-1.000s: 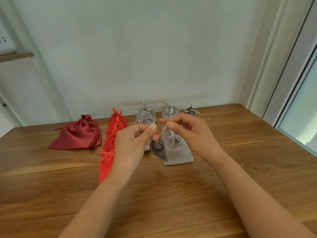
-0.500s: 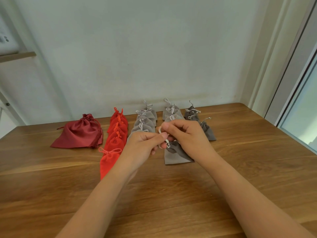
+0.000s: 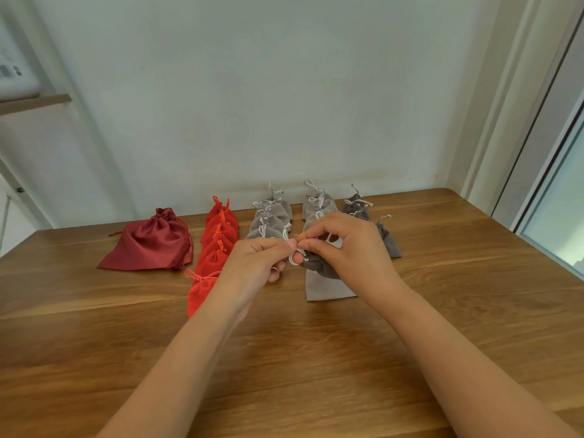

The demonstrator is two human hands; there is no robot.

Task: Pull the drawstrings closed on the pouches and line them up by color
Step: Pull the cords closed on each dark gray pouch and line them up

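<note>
dark grey velvet bunches under your right hand (image 3: 350, 251), the dark pouch (image 3: 320, 267) held low over a pale grey pouch (image 3: 328, 287) on the table (image 3: 458, 295), and both hands pinch its white drawstring (image 3: 293, 260), your left hand (image 3: 256, 263) clamped on one loop. pull the cords apart evenly so the neck puckers fully shut, then lay it in the dark grey row (image 3: 388, 240) at the right.

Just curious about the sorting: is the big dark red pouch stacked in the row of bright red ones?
No, the dark red pouch lies by itself, clearly apart from the bright red row.
</note>
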